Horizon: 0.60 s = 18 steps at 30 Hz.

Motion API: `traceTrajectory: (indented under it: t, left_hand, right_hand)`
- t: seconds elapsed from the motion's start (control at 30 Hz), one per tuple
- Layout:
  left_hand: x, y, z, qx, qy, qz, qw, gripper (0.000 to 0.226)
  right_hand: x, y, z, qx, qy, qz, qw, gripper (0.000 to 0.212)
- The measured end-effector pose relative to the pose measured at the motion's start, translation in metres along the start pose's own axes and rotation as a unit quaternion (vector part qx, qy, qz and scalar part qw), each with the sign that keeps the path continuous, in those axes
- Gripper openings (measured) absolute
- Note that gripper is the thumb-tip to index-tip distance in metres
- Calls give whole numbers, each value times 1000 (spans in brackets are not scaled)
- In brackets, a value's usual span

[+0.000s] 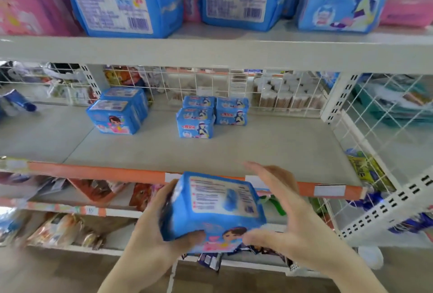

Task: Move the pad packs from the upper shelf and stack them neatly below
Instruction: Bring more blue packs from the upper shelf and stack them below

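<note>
1. The blue pad pack [214,210] sits in front of the lower shelf's orange lip [98,172], below its level, printed panel up. The left hand [161,229] is closed on its left side, thumb under the front corner.
2. The right hand [278,217] cups the right side, thumb on the front edge, fingers [260,169] splayed and only loosely on the pack, it seems. That looks like a steadying hold for squaring up.
3. Beyond the grip the lower shelf [257,149] lies wide and bare, so there's room to slide in.
4. Far ahead and left, two matching packs [117,112] sit one behind the other, the likely spot to join. Ahead, a four-pack cluster [210,115].
5. Right of the grip a wire divider [365,142] fences the bay, so watch that edge.
6. Above, the upper shelf [210,51] holds more blue packs [126,4].
</note>
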<state>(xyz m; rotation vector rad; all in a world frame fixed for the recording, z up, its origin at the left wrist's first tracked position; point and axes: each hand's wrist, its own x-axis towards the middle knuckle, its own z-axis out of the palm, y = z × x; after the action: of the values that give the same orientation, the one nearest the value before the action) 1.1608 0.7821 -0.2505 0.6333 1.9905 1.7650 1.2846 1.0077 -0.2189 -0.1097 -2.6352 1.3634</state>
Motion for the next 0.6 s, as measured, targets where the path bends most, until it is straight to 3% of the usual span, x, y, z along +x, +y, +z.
traceTrajectory:
  t: [0.1, 0.23, 0.37, 0.47, 0.53, 0.6]
  left_hand:
    - [0, 5, -22, -134, 7, -14, 991, 75]
    - [0, 3, -45, -205, 15, -51, 977, 86]
    - [-4, -2, -66, -291, 26, -106, 951, 96]
    - [-5, 5, -86, -313, 23, -157, 936, 63]
    - [-3, 4, -103, -323, 49, -216, 920, 44]
    - [1, 9, -121, -324, 22, -258, 910, 58]
  right_hand:
    - [-13, 4, 6, 23, 43, 65, 997, 96]
    - [-8, -6, 35, 57, 51, 91, 993, 95]
    - [11, -23, 72, 134, -20, 61, 989, 102]
    - [22, -37, 90, 150, -59, 58, 985, 105]
    - [27, -43, 99, 119, -78, 67, 988, 111]
    - [35, -50, 111, 24, -107, 55, 992, 117]
